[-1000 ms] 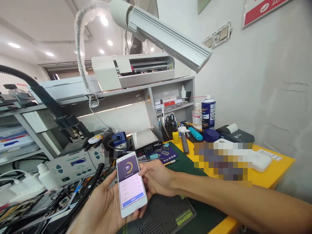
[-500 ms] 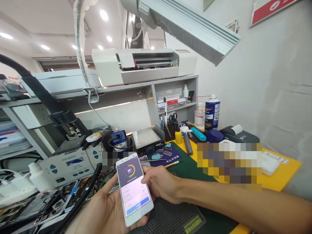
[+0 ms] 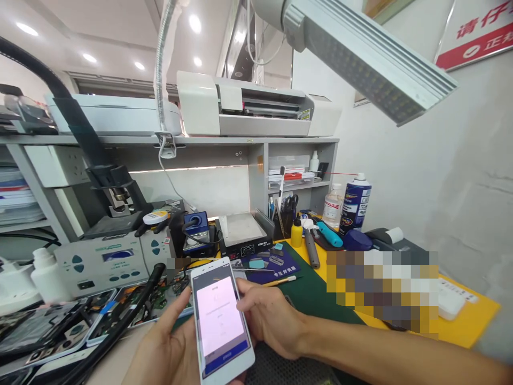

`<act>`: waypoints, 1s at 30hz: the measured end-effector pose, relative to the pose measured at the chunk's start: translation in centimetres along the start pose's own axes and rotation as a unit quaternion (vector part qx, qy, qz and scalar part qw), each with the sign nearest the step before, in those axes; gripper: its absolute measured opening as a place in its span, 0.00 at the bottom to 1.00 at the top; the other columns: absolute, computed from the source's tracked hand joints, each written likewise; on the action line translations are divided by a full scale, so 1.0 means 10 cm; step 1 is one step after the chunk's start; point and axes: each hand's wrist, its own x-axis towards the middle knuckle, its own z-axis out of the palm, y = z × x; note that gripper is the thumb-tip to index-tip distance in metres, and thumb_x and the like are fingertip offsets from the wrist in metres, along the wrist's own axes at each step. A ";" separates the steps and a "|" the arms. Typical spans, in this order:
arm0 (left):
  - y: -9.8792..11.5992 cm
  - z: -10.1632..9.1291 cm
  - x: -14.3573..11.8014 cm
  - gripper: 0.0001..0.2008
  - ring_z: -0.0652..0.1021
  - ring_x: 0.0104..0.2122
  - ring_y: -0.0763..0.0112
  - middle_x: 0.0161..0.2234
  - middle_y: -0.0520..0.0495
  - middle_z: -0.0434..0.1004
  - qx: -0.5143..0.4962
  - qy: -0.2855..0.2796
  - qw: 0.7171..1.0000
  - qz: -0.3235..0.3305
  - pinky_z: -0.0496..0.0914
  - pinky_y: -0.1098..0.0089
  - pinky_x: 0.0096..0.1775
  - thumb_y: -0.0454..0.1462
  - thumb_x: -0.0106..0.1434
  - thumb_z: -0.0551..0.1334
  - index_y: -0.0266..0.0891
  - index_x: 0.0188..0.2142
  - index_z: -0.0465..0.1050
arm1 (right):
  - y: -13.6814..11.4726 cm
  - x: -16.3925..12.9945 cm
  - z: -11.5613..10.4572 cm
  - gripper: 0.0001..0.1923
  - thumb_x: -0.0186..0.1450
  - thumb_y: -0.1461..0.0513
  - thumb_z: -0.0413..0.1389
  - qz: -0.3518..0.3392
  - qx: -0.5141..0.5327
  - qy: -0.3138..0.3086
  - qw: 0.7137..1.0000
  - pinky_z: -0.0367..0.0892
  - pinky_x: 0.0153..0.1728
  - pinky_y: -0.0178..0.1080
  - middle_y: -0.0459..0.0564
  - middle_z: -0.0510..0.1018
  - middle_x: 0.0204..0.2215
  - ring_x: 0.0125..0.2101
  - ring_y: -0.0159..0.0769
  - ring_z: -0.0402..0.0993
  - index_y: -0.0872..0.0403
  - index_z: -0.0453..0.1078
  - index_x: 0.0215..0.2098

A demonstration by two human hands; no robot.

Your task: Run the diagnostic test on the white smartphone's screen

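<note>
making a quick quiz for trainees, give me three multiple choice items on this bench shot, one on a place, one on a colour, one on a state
1. Where is the blue spray can?
A. far right of the bench, by the wall
B. on the top shelf
C. in the left hand

2. What colour is the small bottle by the scissors?
A. red
B. yellow
C. black

3. What state is the phone in?
A. screen dark
B. screen lit
C. face down

Answers:
1 A, it stands on the yellow top.
2 B, its body is yellow.
3 B, held in the left hand, the right hand at its edge, screen glowing.
</note>
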 end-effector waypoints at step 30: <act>-0.03 0.06 -0.05 0.36 0.82 0.35 0.53 0.38 0.34 0.84 -0.057 -0.051 0.997 -0.026 0.72 0.56 0.41 0.60 0.66 0.53 0.33 0.57 0.73 | 0.04 -0.03 0.03 0.23 0.51 0.55 0.58 0.017 -0.010 0.023 1.000 0.64 0.36 0.41 0.44 0.72 0.26 0.27 0.35 0.69 0.53 0.70 0.45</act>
